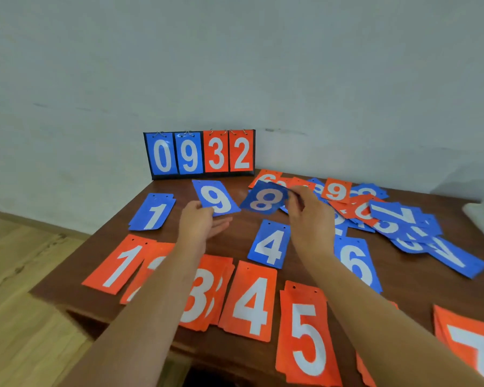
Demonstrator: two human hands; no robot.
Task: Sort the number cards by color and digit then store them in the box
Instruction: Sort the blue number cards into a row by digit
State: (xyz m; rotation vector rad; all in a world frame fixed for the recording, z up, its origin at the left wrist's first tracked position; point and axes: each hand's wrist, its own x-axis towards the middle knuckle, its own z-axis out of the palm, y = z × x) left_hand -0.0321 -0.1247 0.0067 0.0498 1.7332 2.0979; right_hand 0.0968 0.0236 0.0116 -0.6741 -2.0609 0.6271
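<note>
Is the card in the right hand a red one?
No, the right hand pinches a blue card with a white 8 on it.

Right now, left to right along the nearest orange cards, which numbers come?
orange card with white 1, orange card with white 3, orange card with white 4, orange card with white 5, orange card with white 7

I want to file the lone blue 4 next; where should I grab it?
Its left long edge, approached from the left: the blue 4 card lies flat with bare table on that side, while the right forearm and blue 6 card crowd the other. Probably lift the edge, then pinch.
</note>
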